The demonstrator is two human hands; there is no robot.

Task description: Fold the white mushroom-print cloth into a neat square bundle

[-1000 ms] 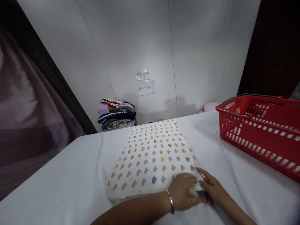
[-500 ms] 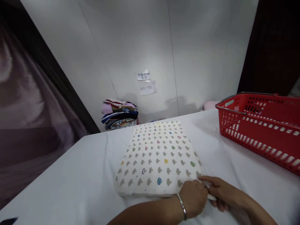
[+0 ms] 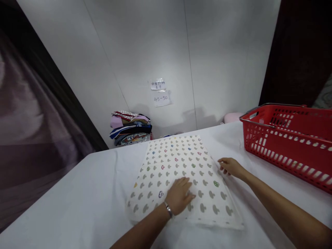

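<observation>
A folded cream cloth with a small mushroom print [image 3: 178, 162] lies on the white table [image 3: 77, 204] in front of me. My left hand [image 3: 179, 195] rests flat on the middle of the cloth, fingers stretched out, a metal bangle on the wrist. My right hand [image 3: 230, 166] touches the cloth's right edge with the fingers loosely apart and nothing held.
A red plastic basket [image 3: 290, 145] with a metal handle stands on the table at the right. A stack of folded coloured clothes [image 3: 129, 127] sits behind the table against the white wall, under two paper labels [image 3: 160, 92]. Dark curtain fabric hangs at the left.
Both hands left the cloth's near right corner. The left hand moved up onto the middle of the cloth and flattened; the right hand slid further away along the right edge.
</observation>
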